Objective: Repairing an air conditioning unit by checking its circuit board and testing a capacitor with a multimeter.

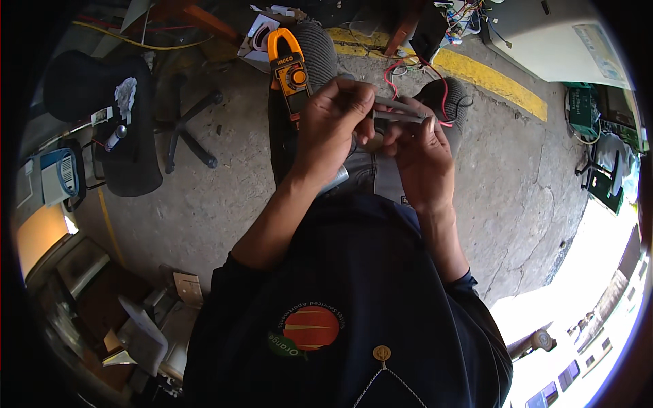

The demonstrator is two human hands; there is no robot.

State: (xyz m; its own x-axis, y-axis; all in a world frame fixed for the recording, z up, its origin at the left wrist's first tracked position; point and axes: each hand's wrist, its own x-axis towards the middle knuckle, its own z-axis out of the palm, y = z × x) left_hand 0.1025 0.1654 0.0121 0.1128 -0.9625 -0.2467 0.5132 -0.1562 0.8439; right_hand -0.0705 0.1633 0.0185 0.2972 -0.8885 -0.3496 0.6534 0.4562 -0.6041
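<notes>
Above my lap I hold a slim grey two-armed piece, shaped like tweezers, between both hands. The fingers of my left hand close round its wider end. At its narrow end, the thumb and fingers of my right hand pinch together; any small part there is too small to make out. A red wire loops from beside my right fingertips up over my right knee. Against my left knee leans an orange and black clamp meter, just beyond my left hand. A silvery object is partly hidden below my left wrist.
At the far right lie tangled coloured wires beside a pale appliance casing. A yellow stripe crosses the concrete floor. To the left stands a black swivel chair with a small can and crumpled paper on it.
</notes>
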